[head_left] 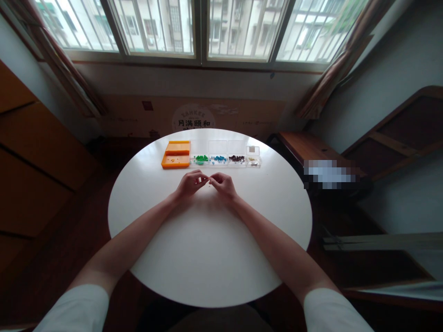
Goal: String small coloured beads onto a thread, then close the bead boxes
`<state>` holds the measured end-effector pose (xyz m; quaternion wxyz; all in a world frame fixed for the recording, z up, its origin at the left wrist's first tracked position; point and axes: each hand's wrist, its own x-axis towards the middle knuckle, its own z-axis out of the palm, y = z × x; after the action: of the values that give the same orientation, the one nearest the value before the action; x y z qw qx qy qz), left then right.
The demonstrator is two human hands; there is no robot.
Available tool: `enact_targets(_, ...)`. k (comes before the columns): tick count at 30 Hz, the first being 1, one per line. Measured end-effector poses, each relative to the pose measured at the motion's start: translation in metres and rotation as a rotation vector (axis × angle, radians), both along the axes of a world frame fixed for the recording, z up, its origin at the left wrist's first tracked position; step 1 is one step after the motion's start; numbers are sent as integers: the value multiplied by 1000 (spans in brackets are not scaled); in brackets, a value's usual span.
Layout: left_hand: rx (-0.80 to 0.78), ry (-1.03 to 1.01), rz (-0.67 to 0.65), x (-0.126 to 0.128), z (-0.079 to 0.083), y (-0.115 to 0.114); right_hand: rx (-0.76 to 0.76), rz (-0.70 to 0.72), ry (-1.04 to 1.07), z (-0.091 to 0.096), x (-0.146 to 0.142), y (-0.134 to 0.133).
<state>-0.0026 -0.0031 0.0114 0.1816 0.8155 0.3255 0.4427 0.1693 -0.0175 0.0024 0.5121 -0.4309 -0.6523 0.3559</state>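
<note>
My left hand [191,183] and my right hand [222,184] meet fingertip to fingertip above the white round table [207,258]. Both are pinched closed around something too small to make out. Just beyond them a row of small cases lies open. The orange case [176,160] at the left has a few tiny orange bits in it. Beside it, clear boxes hold green pieces [201,158], blue pieces [219,159] and dark brown pieces [236,158]. A smaller clear box [253,161] at the right end contains a few pale bits.
A wooden bench or chair [311,143] stands right of the table, with a blurred pale patch over it. Behind the table, a large printed cardboard box [121,120] leans below the barred window [159,27]. An orange-brown cabinet [34,152] is on the left.
</note>
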Motion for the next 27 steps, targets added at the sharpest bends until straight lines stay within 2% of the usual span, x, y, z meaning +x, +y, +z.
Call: enact_targets(27,-24,-18,9,1,-1,2,-2,1,-5,1,0,-1)
